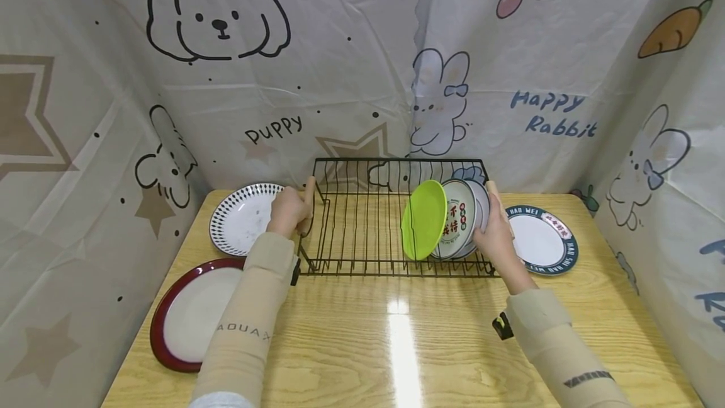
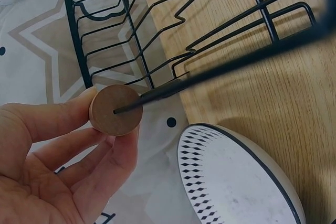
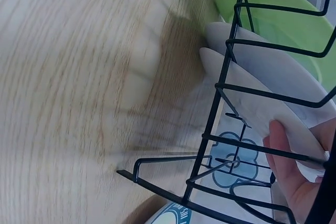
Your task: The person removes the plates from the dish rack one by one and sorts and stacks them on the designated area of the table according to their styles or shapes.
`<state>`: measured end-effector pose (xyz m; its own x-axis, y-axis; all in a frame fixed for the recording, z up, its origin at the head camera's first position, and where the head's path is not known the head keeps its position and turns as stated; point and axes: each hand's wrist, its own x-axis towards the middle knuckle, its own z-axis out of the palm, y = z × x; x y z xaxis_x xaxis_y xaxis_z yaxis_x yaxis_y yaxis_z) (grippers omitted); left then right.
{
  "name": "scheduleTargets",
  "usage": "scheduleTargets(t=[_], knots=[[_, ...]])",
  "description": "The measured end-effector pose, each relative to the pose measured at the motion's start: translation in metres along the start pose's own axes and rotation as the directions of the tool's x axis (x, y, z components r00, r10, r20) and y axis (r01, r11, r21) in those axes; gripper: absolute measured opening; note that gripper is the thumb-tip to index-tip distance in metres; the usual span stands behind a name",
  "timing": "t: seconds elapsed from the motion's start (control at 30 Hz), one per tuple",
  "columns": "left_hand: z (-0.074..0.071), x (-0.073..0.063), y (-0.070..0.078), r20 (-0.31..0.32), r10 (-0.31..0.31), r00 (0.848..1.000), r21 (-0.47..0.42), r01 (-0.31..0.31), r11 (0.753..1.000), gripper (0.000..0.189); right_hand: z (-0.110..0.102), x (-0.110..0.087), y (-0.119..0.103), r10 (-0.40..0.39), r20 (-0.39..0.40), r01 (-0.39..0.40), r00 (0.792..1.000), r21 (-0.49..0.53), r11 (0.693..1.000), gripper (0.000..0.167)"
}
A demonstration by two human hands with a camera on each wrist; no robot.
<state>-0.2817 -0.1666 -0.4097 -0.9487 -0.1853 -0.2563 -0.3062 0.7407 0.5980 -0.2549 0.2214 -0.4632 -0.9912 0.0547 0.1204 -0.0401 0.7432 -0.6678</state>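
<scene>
Wood-grain tabletop [image 1: 340, 332] carries the wire rack [image 1: 362, 159] — stiff, likely light, best held by its wooden handle [image 2: 111, 120], which the left grip [image 1: 289, 211] pinches — while the right grip [image 1: 495, 238] pinches a probably breakable white plate [image 3: 268, 111] inside.

Rack [image 1: 362, 261]: on the tabletop [image 1: 340, 326], along the middle of its far edge.
Rack's right half: leftmost dish [image 1: 423, 220], middle dish [image 1: 455, 222] and rightmost dish [image 3: 252, 106], on edge, side by side.
Far left corner: corner dish [image 1: 243, 219], just left of the rack.
Left edge: near plate [image 1: 198, 313], before the corner dish.
Far right corner: outlying plate [image 1: 540, 241], right of the rack.
Behind the far edge: curtain [image 1: 351, 68].
</scene>
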Motion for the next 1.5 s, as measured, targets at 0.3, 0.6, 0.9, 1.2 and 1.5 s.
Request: scheduleTargets(t=[0.3, 0.6, 0.9, 1.2, 1.5], knots=[[0.0, 0.0, -0.001, 0.008, -0.003, 1.0, -0.019, 0.004, 1.0, 0.016, 0.002, 0.0, 0.0, -0.014, -0.004, 0.014, 1.0, 0.011, 1.0, 0.084], [-0.001, 0.001, 0.0, 0.008, -0.002, 1.0, -0.015, 0.002, 1.0, 0.033, 0.002, 0.001, 0.0, -0.049, -0.044, 0.049, 0.998, 0.009, 0.999, 0.083], [0.001, 0.001, 0.0, 0.002, -0.008, 1.0, -0.014, 0.008, 1.0, 0.025, -0.001, -0.001, -0.005, -0.121, -0.08, 0.12, 0.989, -0.023, 0.993, 0.082], [0.0, 0.001, 0.0, 0.007, -0.011, 1.0, -0.013, 0.011, 1.0, 0.015, -0.014, -0.002, -0.015, -0.072, -0.069, 0.07, 0.995, -0.021, 0.997, 0.083], [0.002, 0.003, -0.001, 0.008, -0.026, 1.0, -0.04, 0.026, 0.999, 0.008, -0.025, -0.003, -0.022, -0.104, -0.092, 0.101, 0.99, -0.033, 0.994, 0.084]])
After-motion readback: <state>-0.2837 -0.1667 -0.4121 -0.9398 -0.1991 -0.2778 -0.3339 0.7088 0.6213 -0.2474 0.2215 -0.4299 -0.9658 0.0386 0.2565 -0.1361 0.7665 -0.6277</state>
